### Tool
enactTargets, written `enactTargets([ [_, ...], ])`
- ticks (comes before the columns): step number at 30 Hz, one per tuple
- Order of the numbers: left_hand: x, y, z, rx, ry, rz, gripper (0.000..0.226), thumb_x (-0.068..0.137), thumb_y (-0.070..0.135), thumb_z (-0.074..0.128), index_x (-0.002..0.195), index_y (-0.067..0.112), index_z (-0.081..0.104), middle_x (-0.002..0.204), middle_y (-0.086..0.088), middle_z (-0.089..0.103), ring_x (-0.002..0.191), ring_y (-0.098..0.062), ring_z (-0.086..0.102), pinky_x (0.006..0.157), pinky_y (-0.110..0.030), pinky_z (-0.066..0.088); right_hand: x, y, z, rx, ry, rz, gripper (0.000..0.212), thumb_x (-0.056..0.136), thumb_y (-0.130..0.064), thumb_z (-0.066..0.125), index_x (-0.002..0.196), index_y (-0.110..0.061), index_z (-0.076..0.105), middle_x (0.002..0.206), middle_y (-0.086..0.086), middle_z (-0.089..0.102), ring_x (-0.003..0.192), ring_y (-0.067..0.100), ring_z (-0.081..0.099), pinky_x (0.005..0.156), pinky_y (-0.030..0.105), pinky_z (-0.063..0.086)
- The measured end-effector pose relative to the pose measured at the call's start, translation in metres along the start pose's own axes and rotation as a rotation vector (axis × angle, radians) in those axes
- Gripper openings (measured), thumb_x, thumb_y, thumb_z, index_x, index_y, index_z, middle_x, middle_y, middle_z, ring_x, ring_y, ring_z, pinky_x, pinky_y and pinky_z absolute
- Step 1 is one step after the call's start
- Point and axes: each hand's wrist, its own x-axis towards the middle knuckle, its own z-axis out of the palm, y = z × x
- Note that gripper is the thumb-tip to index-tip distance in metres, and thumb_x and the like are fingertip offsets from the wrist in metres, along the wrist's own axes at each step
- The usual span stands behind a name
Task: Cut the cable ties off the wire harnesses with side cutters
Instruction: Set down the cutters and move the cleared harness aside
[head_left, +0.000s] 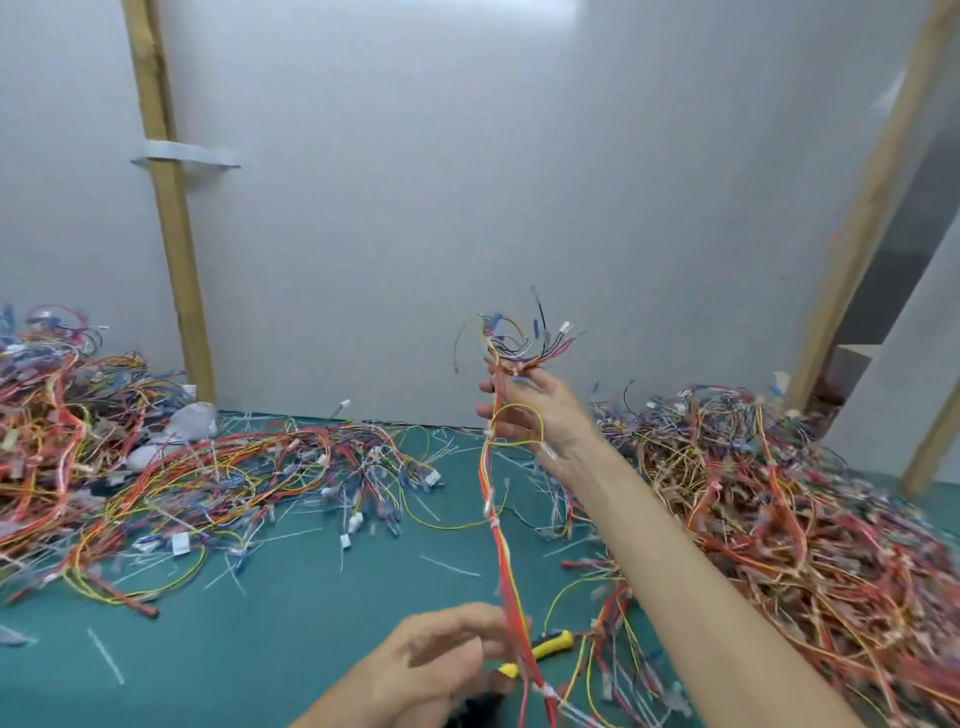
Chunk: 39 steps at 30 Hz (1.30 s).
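My right hand (540, 415) is raised in front of the wall and grips the top of a red, orange and yellow wire harness (501, 540), whose loose ends fan out above the fingers. The harness hangs down to the table, with a white cable tie (491, 512) around it partway down. My left hand (447, 654) is low at the bottom centre, its fingertips at the hanging wires; motion blur hides whether it pinches them. The yellow-handled side cutters (553, 644) lie on the green mat (291, 623), just behind my left hand and partly hidden by it.
A large pile of tangled harnesses (779, 519) fills the right side of the mat. Another pile (104, 467) spreads across the left. Cut white ties (449, 566) are scattered over the mat. A grey wall panel with wooden posts (171, 234) stands behind.
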Motion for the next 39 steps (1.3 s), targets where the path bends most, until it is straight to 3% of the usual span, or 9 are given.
enactTargets([
  [3,-0.005,0.002,0.007,-0.032,0.085,-0.04,0.037,0.105,-0.005,0.015,0.136,-0.013,0.035,0.139,-0.025,0.045,0.135,-0.042,0.036,0.114,-0.048,0.026,-0.01,0.019,-0.011,0.063,-0.04,-0.028,0.03,0.092,-0.002,0.057,0.12,-0.012,0.057,0.092,0.004,0.067,0.052,0.011,0.063,0.042,0.019,0.049],
  [7,0.005,-0.015,0.018,0.166,0.029,-0.121,0.016,0.101,0.017,0.054,0.1,0.024,0.069,0.103,0.005,0.069,0.099,-0.014,0.063,0.092,-0.021,0.043,-0.024,0.045,-0.032,0.244,-0.192,0.018,0.06,0.082,0.002,0.058,0.136,-0.023,0.049,0.108,-0.001,0.072,0.056,0.012,0.061,0.045,0.022,0.05],
  [11,0.003,-0.009,0.022,0.171,0.014,-0.192,0.012,0.101,0.011,0.051,0.1,0.016,0.062,0.099,0.001,0.064,0.093,-0.013,0.06,0.085,-0.019,0.042,-0.027,0.055,-0.042,0.237,-0.276,0.016,0.066,0.081,0.005,0.059,0.139,-0.024,0.048,0.131,-0.001,0.064,0.06,0.013,0.062,0.074,0.03,0.059],
  [14,-0.002,-0.003,0.022,0.072,0.005,-0.184,0.011,0.101,0.006,0.045,0.106,0.004,0.055,0.101,-0.009,0.06,0.098,-0.026,0.061,0.089,-0.03,0.045,-0.029,0.06,-0.05,0.279,-0.319,-0.018,0.069,0.077,0.006,0.067,0.137,-0.023,0.051,0.117,-0.003,0.067,0.06,0.012,0.058,0.092,0.043,0.055],
  [17,-0.007,-0.007,0.027,0.032,0.018,-0.183,0.011,0.101,0.005,0.045,0.107,-0.001,0.053,0.103,-0.014,0.059,0.11,-0.041,0.06,0.094,-0.041,0.046,-0.03,0.06,-0.057,0.345,-0.402,-0.031,0.076,0.063,-0.004,0.086,0.13,-0.02,0.056,0.088,-0.006,0.066,0.062,0.013,0.058,0.084,0.038,0.056],
  [21,-0.009,-0.01,0.027,0.051,0.045,-0.213,0.014,0.101,0.011,0.049,0.11,0.001,0.051,0.106,-0.016,0.06,0.119,-0.047,0.055,0.098,-0.043,0.045,-0.03,0.055,-0.06,0.382,-0.477,-0.061,0.082,0.071,-0.006,0.081,0.142,-0.02,0.043,0.092,-0.009,0.066,0.065,0.012,0.056,0.083,0.035,0.055],
  [28,-0.006,-0.01,0.024,0.107,-0.03,-0.204,0.033,0.103,0.008,0.038,0.135,0.001,0.046,0.116,-0.02,0.06,0.122,-0.047,0.052,0.104,-0.048,0.041,-0.03,0.052,-0.06,0.462,-0.458,-0.045,0.08,0.065,-0.006,0.085,0.136,-0.019,0.051,0.078,-0.001,0.058,0.063,0.013,0.051,0.065,0.026,0.049],
  [34,-0.008,-0.008,0.024,0.098,-0.02,-0.191,0.037,0.103,0.009,0.037,0.139,-0.001,0.039,0.119,-0.02,0.062,0.125,-0.046,0.051,0.106,-0.048,0.041,-0.033,0.048,-0.063,0.437,-0.399,-0.045,0.067,0.08,0.002,0.059,0.142,-0.016,0.043,0.077,-0.002,0.056,0.063,0.011,0.051,0.064,0.024,0.048],
  [39,-0.011,0.002,0.021,0.04,0.122,-0.187,0.041,0.098,0.015,0.044,0.136,-0.001,0.041,0.113,-0.016,0.067,0.122,-0.038,0.056,0.096,-0.038,0.049,-0.037,0.042,-0.067,0.433,-0.374,-0.056,0.056,0.085,0.004,0.048,0.137,-0.017,0.049,0.08,-0.002,0.054,0.062,0.012,0.051,0.065,0.025,0.052],
])
